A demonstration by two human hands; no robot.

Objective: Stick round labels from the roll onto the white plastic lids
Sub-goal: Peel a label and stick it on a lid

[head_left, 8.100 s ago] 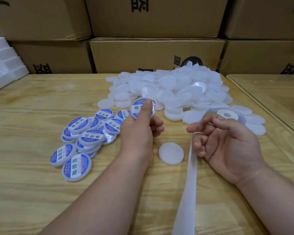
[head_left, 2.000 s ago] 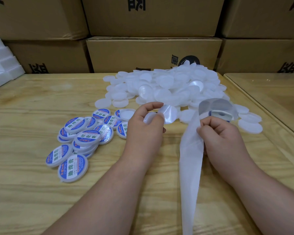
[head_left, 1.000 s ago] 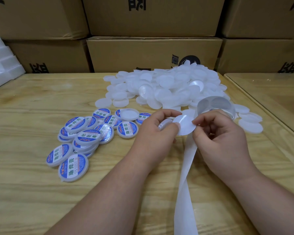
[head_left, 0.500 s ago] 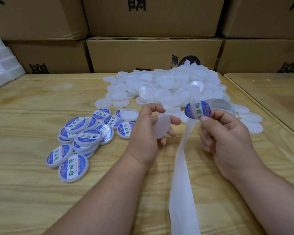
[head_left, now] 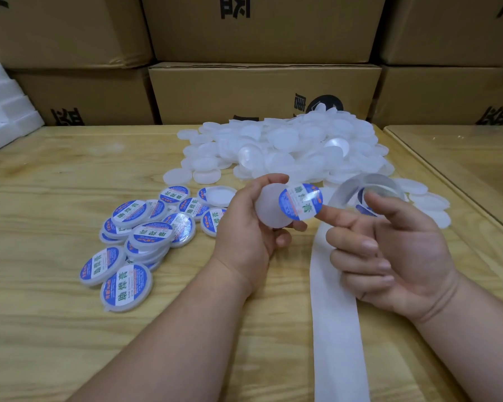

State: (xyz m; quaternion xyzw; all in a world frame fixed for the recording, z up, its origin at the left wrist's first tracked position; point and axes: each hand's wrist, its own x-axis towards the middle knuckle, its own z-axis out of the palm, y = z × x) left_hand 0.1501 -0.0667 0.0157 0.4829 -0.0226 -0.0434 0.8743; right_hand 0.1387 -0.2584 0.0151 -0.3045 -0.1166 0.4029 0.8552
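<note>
- Since half a second ago the round label (head_left: 300, 205) has crossed from above the right hand (head_left: 395, 256) to the plain lid (head_left: 270, 207), and now overlaps that lid's right edge.
- Left hand (head_left: 250, 227) grips the lid, thumb over its top rim and fingers curled beneath, holding it tilted above the middle of the bench (head_left: 55, 329).
- Right hand carries the label on the tip of its forefinger; the thumb stands apart and the other fingers are loosely curled, pinching nothing.
- Label roll (head_left: 369, 192) sits behind the right hand, and its bare backing strip (head_left: 334, 314) trails to the bench's near edge.
- Labelled lids (head_left: 140, 230) lie heaped toward the left; unlabelled lids (head_left: 288, 146) are piled at the far edge, before cardboard boxes (head_left: 262, 91).
</note>
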